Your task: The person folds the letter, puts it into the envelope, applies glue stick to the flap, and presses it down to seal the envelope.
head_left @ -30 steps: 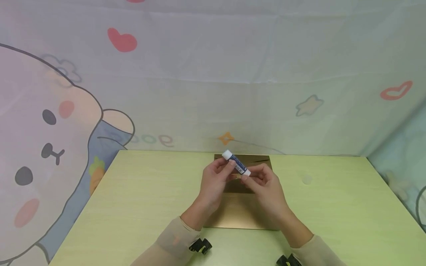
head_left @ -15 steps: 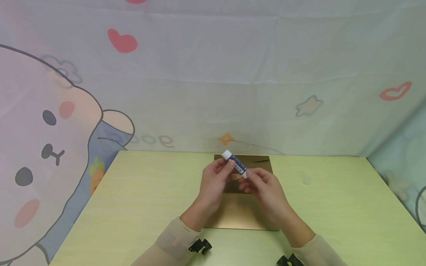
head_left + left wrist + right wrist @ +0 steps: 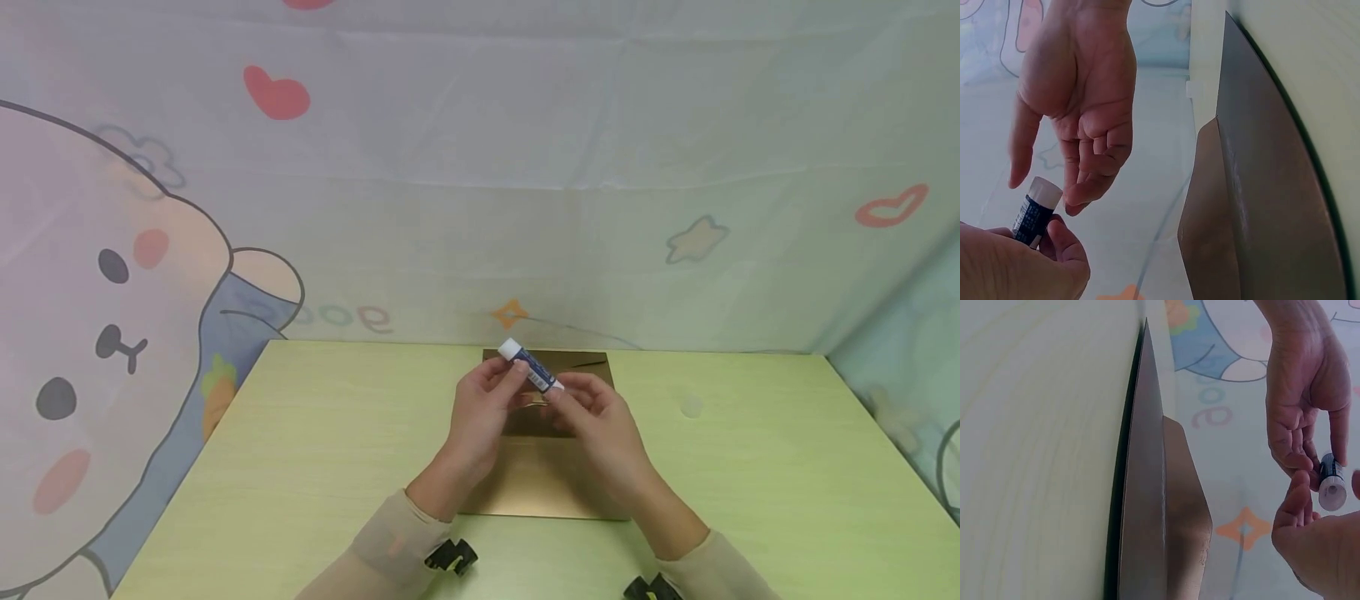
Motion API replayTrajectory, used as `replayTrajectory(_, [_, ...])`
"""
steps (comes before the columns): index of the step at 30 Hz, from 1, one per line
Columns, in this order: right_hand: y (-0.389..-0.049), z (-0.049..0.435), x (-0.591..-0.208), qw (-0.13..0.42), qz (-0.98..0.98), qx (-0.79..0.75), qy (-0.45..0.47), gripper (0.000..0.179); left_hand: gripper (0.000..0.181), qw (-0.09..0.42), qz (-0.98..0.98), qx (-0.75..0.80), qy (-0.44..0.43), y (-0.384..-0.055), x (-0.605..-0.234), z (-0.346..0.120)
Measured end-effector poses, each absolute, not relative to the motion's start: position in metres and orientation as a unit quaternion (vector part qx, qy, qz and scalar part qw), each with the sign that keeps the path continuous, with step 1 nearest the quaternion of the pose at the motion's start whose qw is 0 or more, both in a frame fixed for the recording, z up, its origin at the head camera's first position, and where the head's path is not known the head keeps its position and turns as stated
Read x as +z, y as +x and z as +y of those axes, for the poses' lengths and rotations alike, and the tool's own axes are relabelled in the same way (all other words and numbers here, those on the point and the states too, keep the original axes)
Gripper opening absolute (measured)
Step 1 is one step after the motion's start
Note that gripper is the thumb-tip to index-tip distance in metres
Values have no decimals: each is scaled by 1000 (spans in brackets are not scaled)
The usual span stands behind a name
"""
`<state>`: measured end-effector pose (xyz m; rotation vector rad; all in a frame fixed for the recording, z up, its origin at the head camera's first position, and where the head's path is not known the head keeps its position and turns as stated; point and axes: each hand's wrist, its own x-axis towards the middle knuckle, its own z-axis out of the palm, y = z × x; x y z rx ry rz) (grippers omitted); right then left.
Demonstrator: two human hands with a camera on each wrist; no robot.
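Note:
My left hand (image 3: 480, 408) pinches a blue and white glue stick (image 3: 531, 367) between thumb and fingers. The stick is tilted, its white cap end up and to the left. My right hand (image 3: 600, 417) is at the lower white end. In the left wrist view its thumb and bent fingers stand apart on either side of the glue stick (image 3: 1034, 215). The right wrist view shows the round end of the glue stick (image 3: 1332, 492) facing the camera. Below both hands lies a gold envelope (image 3: 543, 479), its dark flap (image 3: 555, 362) unfolded toward the back.
A pale wooden table (image 3: 330, 433) bears the envelope. To the right lies a small translucent round piece (image 3: 692, 406). Behind the table hangs a printed cloth (image 3: 465, 225) with a cartoon animal. Black straps (image 3: 452, 556) sit at the wrists.
Half a second ago my right fingers pinched and turned the stick's lower end; now they have spread and lifted slightly around it. The left hand keeps its hold, and the stick's lower end has shifted a little right.

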<state>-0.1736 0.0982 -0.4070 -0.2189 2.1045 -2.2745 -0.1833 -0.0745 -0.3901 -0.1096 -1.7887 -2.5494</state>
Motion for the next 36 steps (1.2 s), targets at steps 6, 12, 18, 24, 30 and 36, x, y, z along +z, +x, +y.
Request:
replayTrajectory(6, [-175, 98, -407, 64, 621, -778, -63, 26, 30, 8, -572, -819, -36, -183, -390, -75])
replayTrajectory(12, [-174, 98, -407, 22, 655, -752, -69, 24, 30, 10, -567, -823, -32, -183, -389, -74])
replayTrajectory(18, [-171, 96, -406, -25, 699, -711, -73, 33, 30, 11, -564, -825, -29, -183, -390, -74])
replayTrajectory(24, [-173, 97, -405, 30, 671, -739, -58, 33, 30, 12, -572, -820, -27, -184, -389, -75])
replayTrajectory(30, [-173, 97, -407, 85, 621, -777, -53, 31, 28, 10, -567, -823, -29, -183, -389, -74])
replayTrajectory(36, [-173, 97, -408, 27, 661, -747, -70, 23, 29, 12, -564, -825, -24, -183, -388, -72])
